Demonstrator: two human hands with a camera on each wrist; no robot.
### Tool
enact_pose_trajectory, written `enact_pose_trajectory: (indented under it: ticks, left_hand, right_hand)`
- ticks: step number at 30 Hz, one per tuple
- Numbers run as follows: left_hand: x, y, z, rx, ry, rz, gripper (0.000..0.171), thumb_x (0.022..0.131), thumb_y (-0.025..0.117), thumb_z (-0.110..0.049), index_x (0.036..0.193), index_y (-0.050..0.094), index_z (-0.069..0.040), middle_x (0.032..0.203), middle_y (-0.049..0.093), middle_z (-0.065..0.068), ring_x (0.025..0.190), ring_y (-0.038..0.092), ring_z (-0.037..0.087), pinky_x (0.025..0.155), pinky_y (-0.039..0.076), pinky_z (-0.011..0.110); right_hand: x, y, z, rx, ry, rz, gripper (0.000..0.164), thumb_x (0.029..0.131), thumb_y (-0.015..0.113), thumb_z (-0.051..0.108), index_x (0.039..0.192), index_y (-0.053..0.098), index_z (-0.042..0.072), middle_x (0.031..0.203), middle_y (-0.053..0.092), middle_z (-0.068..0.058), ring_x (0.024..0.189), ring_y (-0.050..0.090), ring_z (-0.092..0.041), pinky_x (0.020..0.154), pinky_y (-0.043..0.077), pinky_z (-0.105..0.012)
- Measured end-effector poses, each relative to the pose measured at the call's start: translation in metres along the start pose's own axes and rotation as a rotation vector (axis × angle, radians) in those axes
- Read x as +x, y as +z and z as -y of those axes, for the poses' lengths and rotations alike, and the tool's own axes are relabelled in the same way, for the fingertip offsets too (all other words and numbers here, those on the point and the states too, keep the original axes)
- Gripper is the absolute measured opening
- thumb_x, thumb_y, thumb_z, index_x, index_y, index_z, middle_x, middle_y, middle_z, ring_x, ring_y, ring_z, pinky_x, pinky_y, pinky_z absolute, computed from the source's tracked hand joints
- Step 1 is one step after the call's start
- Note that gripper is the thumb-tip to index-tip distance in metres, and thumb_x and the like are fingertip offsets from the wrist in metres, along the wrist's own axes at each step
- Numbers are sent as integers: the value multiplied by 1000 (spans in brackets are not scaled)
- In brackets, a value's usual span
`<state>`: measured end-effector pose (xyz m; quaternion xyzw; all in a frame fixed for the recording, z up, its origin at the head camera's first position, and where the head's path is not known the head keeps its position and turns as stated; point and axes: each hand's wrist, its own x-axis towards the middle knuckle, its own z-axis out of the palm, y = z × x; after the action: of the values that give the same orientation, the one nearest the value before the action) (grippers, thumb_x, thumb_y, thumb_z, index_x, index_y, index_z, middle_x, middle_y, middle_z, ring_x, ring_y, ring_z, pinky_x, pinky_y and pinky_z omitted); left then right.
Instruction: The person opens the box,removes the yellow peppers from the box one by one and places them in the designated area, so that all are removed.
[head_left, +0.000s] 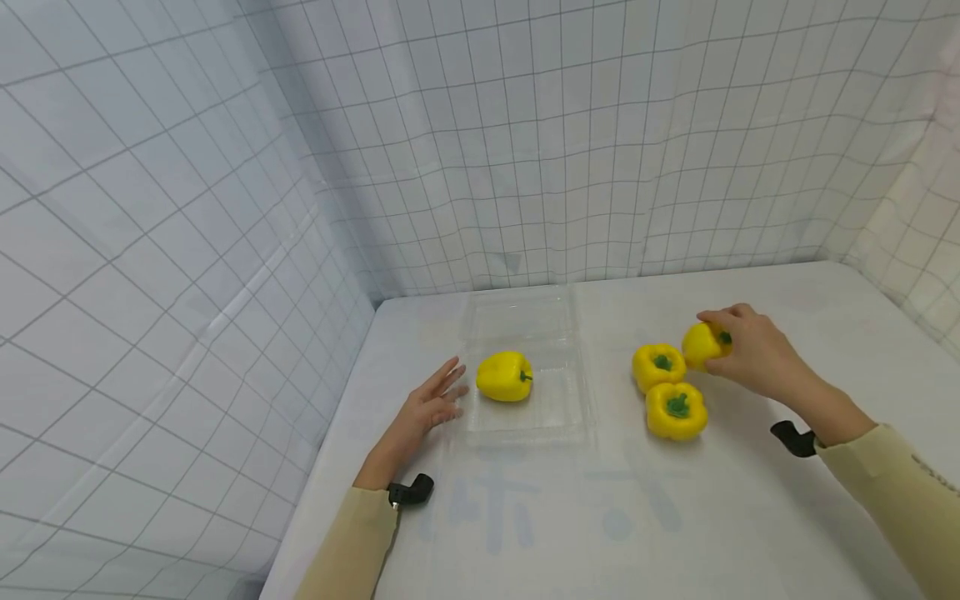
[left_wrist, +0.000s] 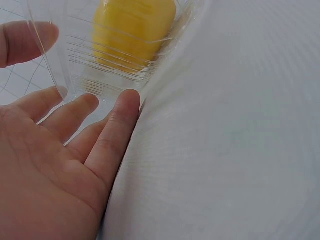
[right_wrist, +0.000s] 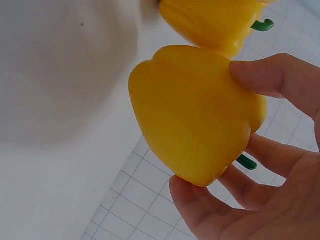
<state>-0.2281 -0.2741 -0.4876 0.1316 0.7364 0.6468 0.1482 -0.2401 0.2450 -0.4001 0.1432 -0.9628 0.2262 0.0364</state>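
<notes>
My right hand grips a yellow bell pepper with a green stem, the thumb on one side and the fingertips on the other. Just left of it, two more yellow bell peppers stand together on the table with their stems up. A clear plastic container, its lid folded back behind it, holds one yellow bell pepper lying on its side in the left part. My left hand is at the container's left side, its fingers loosely extended, with fingertips right at the clear wall in the left wrist view.
The white table has faint bluish marks near its front. White cloth with a grey grid hangs behind the table and along both sides. Each wrist wears a black device.
</notes>
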Motion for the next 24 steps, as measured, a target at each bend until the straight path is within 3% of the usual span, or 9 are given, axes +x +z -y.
enact_pose_trajectory:
  ticks: [16, 24]
  left_hand:
    - [-2, 3, -3, -6, -19, -21, 72, 100, 55, -8, 161, 25, -32, 160, 34, -7, 142, 41, 20, 114, 31, 53]
    - [-2, 3, -3, -11, -10, -16, 72, 100, 54, -7, 162, 24, -31, 161, 32, -6, 143, 39, 22, 114, 31, 53]
  right_hand:
    - [-3, 11, 1, -16, -31, 47, 68, 80, 80, 10, 139, 52, -7, 130, 47, -35, 109, 48, -52, 88, 44, -65]
    - [-2, 12, -1, -20, -35, 76, 73, 81, 83, 15, 143, 49, -4, 133, 46, -35, 112, 46, -53, 91, 41, -69]
